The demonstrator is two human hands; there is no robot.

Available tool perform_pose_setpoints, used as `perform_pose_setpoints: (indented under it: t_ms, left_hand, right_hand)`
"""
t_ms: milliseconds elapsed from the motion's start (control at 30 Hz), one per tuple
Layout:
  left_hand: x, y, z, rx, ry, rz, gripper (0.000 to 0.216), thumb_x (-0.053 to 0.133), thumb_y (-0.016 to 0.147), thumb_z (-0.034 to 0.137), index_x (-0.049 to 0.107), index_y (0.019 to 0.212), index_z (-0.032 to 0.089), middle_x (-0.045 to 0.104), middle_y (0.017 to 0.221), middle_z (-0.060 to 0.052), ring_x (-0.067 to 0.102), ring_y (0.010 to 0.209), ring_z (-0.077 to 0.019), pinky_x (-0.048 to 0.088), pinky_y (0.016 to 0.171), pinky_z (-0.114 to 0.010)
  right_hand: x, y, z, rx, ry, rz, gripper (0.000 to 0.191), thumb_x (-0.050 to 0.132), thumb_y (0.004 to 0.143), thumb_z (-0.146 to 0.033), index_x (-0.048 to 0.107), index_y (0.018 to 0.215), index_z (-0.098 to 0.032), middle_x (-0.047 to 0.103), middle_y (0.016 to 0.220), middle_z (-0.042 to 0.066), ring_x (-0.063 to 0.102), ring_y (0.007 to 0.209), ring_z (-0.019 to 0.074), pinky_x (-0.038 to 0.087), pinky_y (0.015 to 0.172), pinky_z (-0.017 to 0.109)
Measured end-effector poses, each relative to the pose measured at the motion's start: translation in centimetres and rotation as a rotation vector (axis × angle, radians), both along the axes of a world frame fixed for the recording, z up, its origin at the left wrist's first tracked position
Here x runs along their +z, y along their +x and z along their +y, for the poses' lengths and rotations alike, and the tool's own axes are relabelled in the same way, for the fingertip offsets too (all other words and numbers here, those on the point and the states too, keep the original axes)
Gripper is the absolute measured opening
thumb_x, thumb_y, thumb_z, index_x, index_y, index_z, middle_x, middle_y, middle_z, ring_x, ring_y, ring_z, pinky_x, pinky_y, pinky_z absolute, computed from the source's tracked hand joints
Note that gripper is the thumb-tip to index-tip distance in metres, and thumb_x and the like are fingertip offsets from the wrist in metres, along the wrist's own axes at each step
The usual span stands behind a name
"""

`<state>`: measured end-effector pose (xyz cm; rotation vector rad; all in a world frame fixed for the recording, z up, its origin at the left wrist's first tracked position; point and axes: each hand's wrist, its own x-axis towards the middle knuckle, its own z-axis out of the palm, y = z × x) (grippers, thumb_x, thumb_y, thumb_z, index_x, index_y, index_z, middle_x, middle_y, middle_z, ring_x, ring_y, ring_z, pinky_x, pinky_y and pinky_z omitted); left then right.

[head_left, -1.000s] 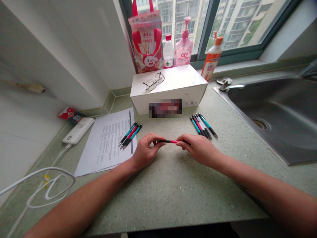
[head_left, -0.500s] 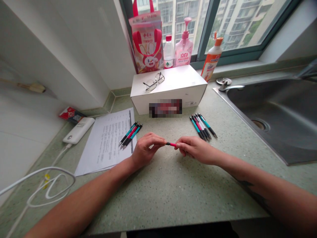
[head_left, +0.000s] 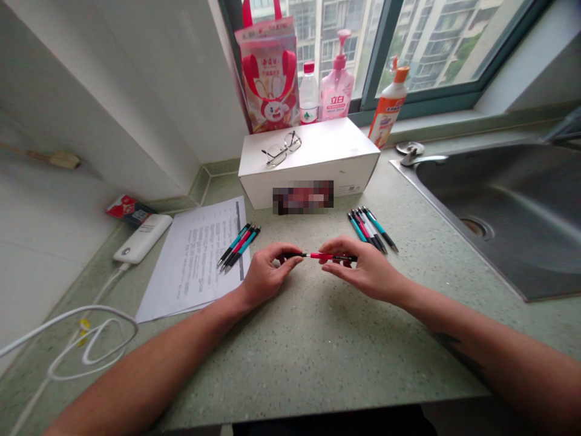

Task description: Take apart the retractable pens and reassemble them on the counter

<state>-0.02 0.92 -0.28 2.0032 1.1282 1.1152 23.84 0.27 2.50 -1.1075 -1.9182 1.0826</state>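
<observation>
A slim red and black pen (head_left: 321,257) is held level above the counter, with a thin silvery bit showing between its black front part (head_left: 297,255) and its red barrel. My left hand (head_left: 267,269) pinches the black front part between thumb and fingers. Around the barrel, my right hand (head_left: 363,266) is curved with thumb and fingers spread, the thumb below and apart from it. The barrel's dark rear end reaches the crook of that hand. Several pens (head_left: 239,247) lie on printed sheets (head_left: 190,260) at left; several more pens (head_left: 370,229) lie beyond my right hand.
Behind my hands stands a white box (head_left: 313,151) with eyeglasses (head_left: 282,150) on top. A power bank (head_left: 143,239) and white cable (head_left: 97,345) lie left, a steel sink (head_left: 454,242) is right. Bottles, including a pink pump bottle (head_left: 338,91), stand at the window.
My right thumb and fingers have spread from their pinch, exposing more of the red barrel and its dark rear. A silvery bit now shows by the black part. My left hand has barely moved.
</observation>
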Motion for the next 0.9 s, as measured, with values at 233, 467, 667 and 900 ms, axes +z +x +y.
perform_pose_setpoints:
  t_ms: [233, 467, 667, 900]
  left_hand:
    - [0.2, 0.0, 0.0, -0.049, -0.067, -0.086, 0.011, 0.073, 0.087, 0.026, 0.074, 0.094, 0.018, 0.076, 0.087, -0.004, 0.07, 0.075, -0.0142, 0.057, 0.07, -0.025]
    - [0.3, 0.1, -0.3, -0.066, -0.062, -0.087, 0.013, 0.075, 0.087, 0.029, 0.075, 0.093, 0.018, 0.076, 0.086, -0.005, 0.07, 0.075, -0.0152, 0.058, 0.073, -0.027]
    - [0.2, 0.2, -0.5, -0.016, -0.028, -0.052, 0.01, 0.074, 0.087, 0.027, 0.073, 0.092, 0.018, 0.075, 0.084, -0.004, 0.069, 0.074, -0.0142, 0.057, 0.072, -0.026]
    - [0.3, 0.3, -0.8, -0.021, -0.026, -0.141, 0.021, 0.078, 0.084, 0.03, 0.07, 0.099, 0.017, 0.075, 0.089, -0.005, 0.071, 0.078, -0.0155, 0.058, 0.074, -0.028]
  right_hand:
    - [0.3, 0.1, 0.0, 0.035, -0.091, 0.106, 0.025, 0.067, 0.089, -0.039, 0.071, 0.102, -0.018, 0.075, 0.093, 0.007, 0.069, 0.072, 0.0158, 0.054, 0.065, 0.031]
    - [-0.2, 0.3, 0.3, -0.06, 0.121, -0.016, 0.016, 0.071, 0.088, -0.036, 0.077, 0.095, -0.022, 0.075, 0.087, 0.004, 0.066, 0.074, 0.0161, 0.05, 0.063, 0.03]
    - [-0.5, 0.0, -0.2, -0.056, 0.264, -0.178, 0.011, 0.069, 0.09, -0.031, 0.074, 0.093, -0.022, 0.075, 0.087, 0.003, 0.067, 0.079, 0.0171, 0.051, 0.07, 0.031]
    - [-1.0, 0.2, 0.0, -0.039, 0.301, -0.294, 0.017, 0.059, 0.098, -0.032, 0.07, 0.1, -0.021, 0.075, 0.095, 0.005, 0.069, 0.086, 0.0202, 0.051, 0.077, 0.035]
